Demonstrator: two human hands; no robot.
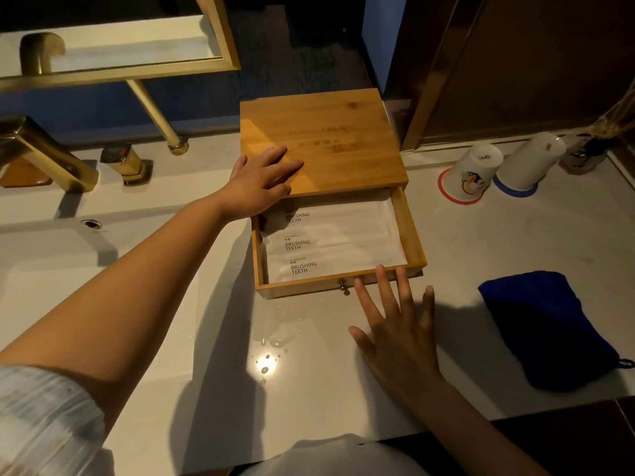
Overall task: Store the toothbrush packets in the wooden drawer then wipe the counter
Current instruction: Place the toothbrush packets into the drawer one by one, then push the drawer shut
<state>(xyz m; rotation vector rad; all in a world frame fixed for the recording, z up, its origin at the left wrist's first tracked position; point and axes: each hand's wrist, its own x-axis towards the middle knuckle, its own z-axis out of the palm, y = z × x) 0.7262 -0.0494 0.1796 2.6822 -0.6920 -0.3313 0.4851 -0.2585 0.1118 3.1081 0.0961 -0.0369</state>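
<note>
A wooden box stands on the white counter with its drawer pulled out toward me. Inside the drawer lie white toothbrush packets printed "BRUSHING TEETH", overlapping one another. My left hand rests flat on the box's top at its front left corner, fingers spread. My right hand is open with straight fingers; its fingertips touch the drawer's front panel just right of the small metal knob. A dark blue cloth lies on the counter to the right.
A white sink basin with gold taps lies to the left. Two upturned white cups on coloured coasters stand at the back right. Water drops sit on the counter in front of the drawer. A gold-framed mirror hangs behind.
</note>
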